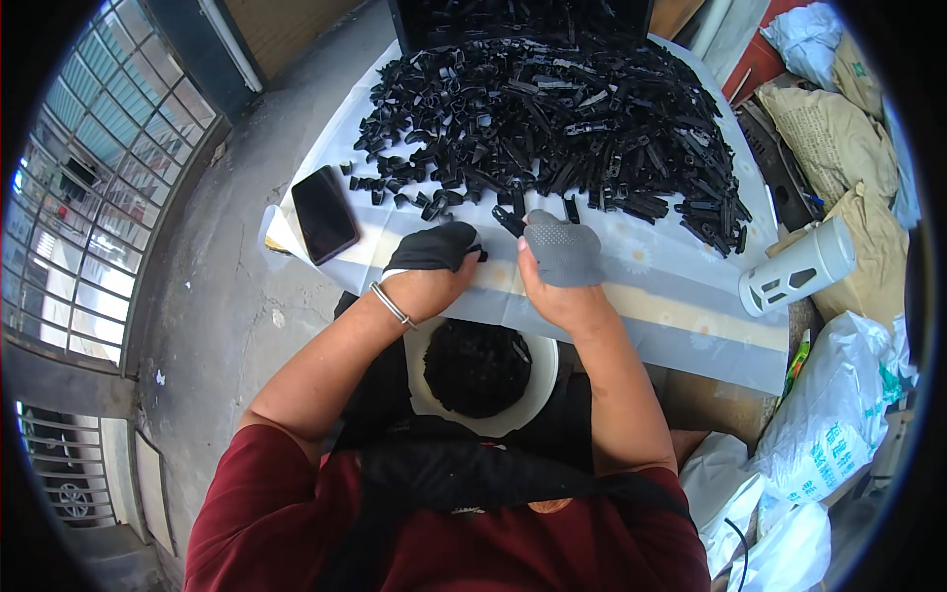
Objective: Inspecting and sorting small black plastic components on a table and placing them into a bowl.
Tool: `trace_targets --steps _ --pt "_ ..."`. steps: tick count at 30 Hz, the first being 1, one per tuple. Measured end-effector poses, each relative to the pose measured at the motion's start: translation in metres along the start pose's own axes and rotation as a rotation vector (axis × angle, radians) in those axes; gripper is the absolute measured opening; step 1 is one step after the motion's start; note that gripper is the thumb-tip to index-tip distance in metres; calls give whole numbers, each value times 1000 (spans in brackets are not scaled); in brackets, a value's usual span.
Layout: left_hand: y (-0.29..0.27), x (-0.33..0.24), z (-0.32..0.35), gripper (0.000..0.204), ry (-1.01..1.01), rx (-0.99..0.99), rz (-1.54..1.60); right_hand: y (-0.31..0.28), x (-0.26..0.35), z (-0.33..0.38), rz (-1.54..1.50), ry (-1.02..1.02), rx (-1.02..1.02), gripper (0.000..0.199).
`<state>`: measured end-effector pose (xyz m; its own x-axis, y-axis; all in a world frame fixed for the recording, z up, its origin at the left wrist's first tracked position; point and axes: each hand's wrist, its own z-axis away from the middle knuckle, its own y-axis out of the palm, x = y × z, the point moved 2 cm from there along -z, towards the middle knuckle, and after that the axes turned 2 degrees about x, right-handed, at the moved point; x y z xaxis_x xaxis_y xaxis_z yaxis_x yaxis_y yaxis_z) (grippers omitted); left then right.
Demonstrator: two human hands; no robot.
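Over the table's near edge, my left hand (434, 249) wears a black fingerless glove and is closed on a small black plastic piece (480, 253), whose end pokes out by the fingertips. My right hand (562, 255), in a grey dotted glove, pinches a longer black plastic strip (508, 221) that points up and left. The two pieces are apart. Beyond my hands lies a wide heap of black plastic parts: short curved clips (434, 138) to the left, long narrow strips (641, 163) to the right.
A phone (325, 214) lies at the left of the cloth-covered table (681, 326). Below the edge, a white bucket (545, 380) holds many black pieces. At right are a white perforated cylinder (799, 266), sacks (838, 143) and plastic bags (829, 424). A black box (523, 20) stands behind the heap.
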<state>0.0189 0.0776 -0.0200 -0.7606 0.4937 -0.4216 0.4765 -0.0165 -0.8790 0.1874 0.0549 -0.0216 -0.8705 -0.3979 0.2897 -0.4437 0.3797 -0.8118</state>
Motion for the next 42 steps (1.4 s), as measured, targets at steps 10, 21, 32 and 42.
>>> trace_targets --steps 10,21,32,42 --pt "-19 -2 35 30 -115 518 839 -18 37 27 -342 -260 145 28" --pt "-1 -14 47 41 -363 96 1025 -35 33 33 -231 -170 -35 19" --pt "-17 -26 42 33 -162 117 652 -28 48 31 120 -272 54 15" --pt "-17 -5 48 33 99 215 388 -13 45 35 -337 -164 386 17"
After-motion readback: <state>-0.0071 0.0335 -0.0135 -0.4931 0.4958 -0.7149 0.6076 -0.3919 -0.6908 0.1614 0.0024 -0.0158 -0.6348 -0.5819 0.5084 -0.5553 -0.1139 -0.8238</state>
